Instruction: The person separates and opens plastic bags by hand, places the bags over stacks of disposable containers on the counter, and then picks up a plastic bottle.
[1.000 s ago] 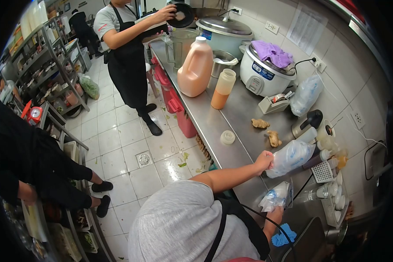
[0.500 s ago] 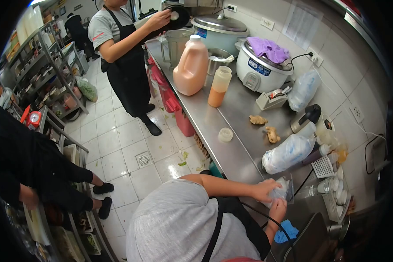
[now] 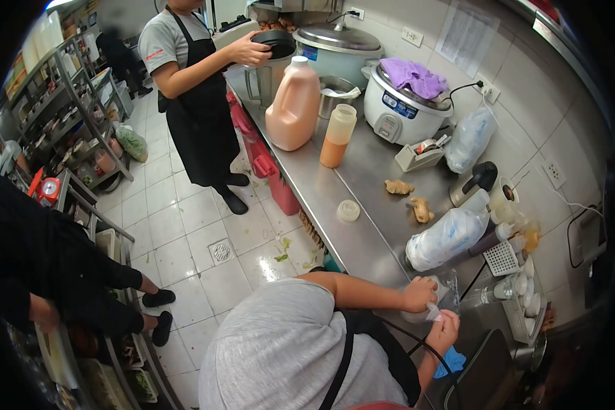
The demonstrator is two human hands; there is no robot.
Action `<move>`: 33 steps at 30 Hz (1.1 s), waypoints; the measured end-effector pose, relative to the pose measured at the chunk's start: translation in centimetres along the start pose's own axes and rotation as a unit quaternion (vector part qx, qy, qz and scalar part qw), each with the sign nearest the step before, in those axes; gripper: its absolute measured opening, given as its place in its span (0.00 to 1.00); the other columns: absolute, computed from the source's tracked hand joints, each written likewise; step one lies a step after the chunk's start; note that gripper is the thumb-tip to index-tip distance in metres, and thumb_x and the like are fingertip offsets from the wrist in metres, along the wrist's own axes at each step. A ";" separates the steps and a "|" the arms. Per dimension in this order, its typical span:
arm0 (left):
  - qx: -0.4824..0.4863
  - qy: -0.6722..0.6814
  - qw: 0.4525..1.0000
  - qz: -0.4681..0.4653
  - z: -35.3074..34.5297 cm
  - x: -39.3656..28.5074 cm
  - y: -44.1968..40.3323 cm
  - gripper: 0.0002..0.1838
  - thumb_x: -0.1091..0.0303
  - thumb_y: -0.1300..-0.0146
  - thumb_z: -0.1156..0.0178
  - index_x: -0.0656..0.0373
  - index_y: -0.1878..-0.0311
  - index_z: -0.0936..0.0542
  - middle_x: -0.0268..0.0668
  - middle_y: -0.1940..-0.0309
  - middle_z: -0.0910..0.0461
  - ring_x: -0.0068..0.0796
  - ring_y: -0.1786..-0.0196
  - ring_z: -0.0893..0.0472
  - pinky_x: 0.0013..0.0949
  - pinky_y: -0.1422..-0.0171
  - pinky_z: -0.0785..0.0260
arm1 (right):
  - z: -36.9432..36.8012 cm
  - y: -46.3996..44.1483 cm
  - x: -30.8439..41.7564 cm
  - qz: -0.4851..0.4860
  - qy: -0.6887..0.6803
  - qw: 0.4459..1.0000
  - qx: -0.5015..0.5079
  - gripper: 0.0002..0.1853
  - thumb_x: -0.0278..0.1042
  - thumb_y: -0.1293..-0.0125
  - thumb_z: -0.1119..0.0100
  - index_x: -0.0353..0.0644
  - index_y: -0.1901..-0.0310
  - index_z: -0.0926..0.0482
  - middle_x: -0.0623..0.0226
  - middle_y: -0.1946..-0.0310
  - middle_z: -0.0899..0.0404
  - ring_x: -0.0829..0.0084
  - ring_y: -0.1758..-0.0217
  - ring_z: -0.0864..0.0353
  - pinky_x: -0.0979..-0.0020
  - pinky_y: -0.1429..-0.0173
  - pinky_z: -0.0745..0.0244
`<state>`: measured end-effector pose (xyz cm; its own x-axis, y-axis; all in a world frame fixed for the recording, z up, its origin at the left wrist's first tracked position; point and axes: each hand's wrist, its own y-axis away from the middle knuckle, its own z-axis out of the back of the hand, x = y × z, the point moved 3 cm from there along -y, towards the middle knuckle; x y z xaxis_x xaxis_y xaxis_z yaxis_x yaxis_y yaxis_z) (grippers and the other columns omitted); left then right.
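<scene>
Both my hands are at the near part of the steel counter (image 3: 362, 236), close together over a crinkled clear plastic bag (image 3: 449, 290). My left hand (image 3: 420, 294) has its fingers curled and pinches the plastic. Closed as well, my right hand (image 3: 443, 331) grips a whitish twisted bit of the same plastic. Under my left hand shows part of a pale round thing, mostly covered, which I cannot make out. Just beyond my hands lies a wrapped plastic sleeve (image 3: 446, 239) of what look like cups. A blue cloth (image 3: 451, 361) is beside my right wrist.
Ginger pieces (image 3: 421, 210), a small round tub (image 3: 348, 210), a squeeze bottle (image 3: 338, 137) and a jug (image 3: 294, 104) stand along the counter. Rice cookers (image 3: 400, 109) are by the wall. Black cords cross near my right arm. A co-worker (image 3: 195, 96) stands at the far end.
My hands have shifted slightly on the plastic, and a whitish twisted bit now shows between them. The co-worker has lowered the black lid over the blender jug.
</scene>
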<state>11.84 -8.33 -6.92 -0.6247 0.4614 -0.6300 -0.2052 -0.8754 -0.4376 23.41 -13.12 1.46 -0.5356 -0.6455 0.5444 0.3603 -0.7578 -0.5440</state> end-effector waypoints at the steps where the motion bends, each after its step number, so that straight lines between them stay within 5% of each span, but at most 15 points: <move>1: -0.008 -0.018 1.000 0.005 -0.1 0.5 -0.2 0.09 0.61 0.61 0.43 0.50 0.74 0.22 0.38 0.59 0.33 0.38 0.50 0.36 0.39 0.54 0.45 | 0.7 -0.2 0.1 -0.003 -0.018 1.000 -0.014 0.07 0.29 0.48 0.52 0.33 0.74 0.27 0.59 0.70 0.29 0.64 0.65 0.31 0.68 0.60 0.36; 5: -0.054 -0.084 0.994 0.053 -1.5 3.4 -0.7 0.14 0.65 0.63 0.42 0.50 0.67 0.23 0.38 0.59 0.33 0.37 0.52 0.35 0.37 0.53 0.44 | 4.9 -0.4 -0.5 -0.080 -0.140 0.975 -0.156 0.09 0.29 0.43 0.56 0.32 0.68 0.29 0.62 0.70 0.29 0.70 0.66 0.31 0.71 0.58 0.35; 8: 0.132 -0.039 0.985 0.105 1.7 2.9 -0.1 0.21 0.66 0.62 0.42 0.56 0.59 0.26 0.39 0.54 0.34 0.38 0.48 0.37 0.37 0.47 0.45 | 9.1 -0.3 -1.9 -0.174 -0.229 0.883 -0.371 0.12 0.32 0.39 0.58 0.30 0.64 0.30 0.62 0.70 0.30 0.72 0.67 0.31 0.72 0.59 0.34; 9: 0.111 0.087 0.987 0.081 1.6 3.5 -0.9 0.23 0.65 0.61 0.41 0.58 0.56 0.28 0.39 0.52 0.35 0.38 0.46 0.38 0.37 0.45 0.46 | 10.3 -0.6 -1.0 -0.164 -0.262 0.868 -0.389 0.14 0.31 0.40 0.57 0.28 0.59 0.32 0.59 0.64 0.29 0.71 0.62 0.29 0.73 0.54 0.34; 13: 0.005 0.515 0.857 0.023 6.3 0.3 -3.3 0.33 0.58 0.56 0.39 0.63 0.47 0.36 0.40 0.50 0.36 0.34 0.43 0.39 0.34 0.38 0.50 | 11.4 -0.5 -3.2 -0.152 -0.028 0.966 -0.208 0.09 0.25 0.46 0.55 0.31 0.63 0.30 0.65 0.71 0.30 0.73 0.68 0.31 0.72 0.61 0.35; 14: 0.013 0.477 0.878 -0.038 8.8 -2.3 -3.6 0.34 0.57 0.55 0.39 0.63 0.46 0.38 0.42 0.51 0.34 0.36 0.45 0.37 0.34 0.40 0.48 | 10.1 -1.5 -2.2 -0.108 0.046 0.975 -0.191 0.09 0.23 0.48 0.55 0.32 0.65 0.29 0.65 0.72 0.29 0.74 0.69 0.31 0.72 0.62 0.34; 16: 0.053 0.367 0.920 -0.126 10.9 -6.1 -3.6 0.35 0.56 0.55 0.40 0.62 0.45 0.39 0.44 0.54 0.32 0.39 0.49 0.33 0.34 0.44 0.44 | 7.8 -3.4 -0.4 -0.151 0.010 0.988 -0.040 0.06 0.22 0.50 0.54 0.33 0.70 0.27 0.63 0.77 0.28 0.74 0.73 0.30 0.72 0.65 0.34; 18: 0.119 0.217 0.953 -0.177 11.1 -8.5 -2.9 0.33 0.56 0.55 0.40 0.60 0.46 0.38 0.45 0.58 0.29 0.40 0.53 0.29 0.35 0.48 0.40 | 5.3 -5.2 1.5 -0.100 -0.032 0.995 0.003 0.04 0.23 0.50 0.52 0.34 0.75 0.27 0.60 0.80 0.27 0.70 0.76 0.28 0.73 0.68 0.33; 19: 0.225 0.251 0.934 -0.120 11.2 -9.3 -2.5 0.27 0.56 0.54 0.41 0.56 0.51 0.33 0.43 0.62 0.27 0.41 0.60 0.26 0.39 0.55 0.36 | 4.2 -5.7 1.3 -0.046 -0.047 0.998 0.012 0.04 0.25 0.51 0.49 0.35 0.73 0.26 0.61 0.80 0.27 0.74 0.76 0.28 0.75 0.69 0.34; 21: 0.209 0.179 0.961 -0.040 7.3 -6.1 -2.4 0.18 0.58 0.52 0.43 0.56 0.59 0.29 0.41 0.68 0.25 0.37 0.63 0.24 0.38 0.58 0.35 | 2.8 -6.4 1.9 -0.081 -0.146 0.986 0.007 0.11 0.26 0.51 0.46 0.35 0.64 0.26 0.68 0.76 0.28 0.79 0.73 0.30 0.79 0.67 0.35; 22: 0.032 0.274 0.961 -0.015 8.5 -5.7 -2.2 0.14 0.58 0.48 0.46 0.57 0.63 0.26 0.42 0.73 0.24 0.34 0.67 0.23 0.36 0.62 0.33 | 2.3 -6.7 1.5 -0.060 -0.187 0.981 -0.001 0.14 0.27 0.51 0.45 0.35 0.59 0.27 0.70 0.72 0.29 0.81 0.70 0.31 0.80 0.65 0.35; 23: 0.121 0.190 0.955 0.193 9.2 -4.0 -2.5 0.13 0.58 0.45 0.49 0.58 0.64 0.25 0.41 0.80 0.25 0.31 0.75 0.23 0.33 0.68 0.31 | 1.5 -6.6 0.7 -0.082 -0.281 0.956 -0.009 0.21 0.34 0.50 0.43 0.36 0.54 0.32 0.70 0.67 0.31 0.80 0.67 0.32 0.79 0.62 0.36; 24: 0.089 0.205 0.943 0.245 10.2 -2.3 -2.8 0.14 0.58 0.43 0.51 0.59 0.66 0.24 0.38 0.84 0.26 0.26 0.81 0.26 0.30 0.73 0.32 | 0.9 -6.4 -0.2 -0.096 -0.374 0.922 -0.021 0.28 0.40 0.49 0.41 0.37 0.48 0.36 0.69 0.62 0.33 0.80 0.63 0.33 0.78 0.58 0.37; 27: -0.103 0.392 0.877 0.258 13.5 0.2 -2.6 0.09 0.65 0.44 0.50 0.61 0.67 0.26 0.32 0.78 0.27 0.20 0.78 0.30 0.23 0.75 0.36 | -0.9 -5.1 -2.0 -0.127 -0.489 0.860 0.071 0.50 0.65 0.56 0.45 0.39 0.39 0.52 0.67 0.50 0.40 0.77 0.55 0.37 0.71 0.47 0.44; 33: -0.209 0.471 0.817 0.258 14.8 2.2 -2.0 0.06 0.69 0.44 0.51 0.60 0.73 0.27 0.29 0.81 0.30 0.17 0.80 0.32 0.22 0.77 0.39 | -4.9 -2.2 -2.0 -0.211 -0.541 0.807 0.113 0.39 0.47 0.48 0.43 0.39 0.40 0.49 0.67 0.51 0.39 0.76 0.55 0.35 0.74 0.50 0.41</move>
<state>-0.25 -7.68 2.11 0.3514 0.1247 -0.9279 0.2999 -0.9538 -0.0146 19.97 -9.66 -1.52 0.2879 0.0611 0.9557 0.5158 -0.8508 -0.1010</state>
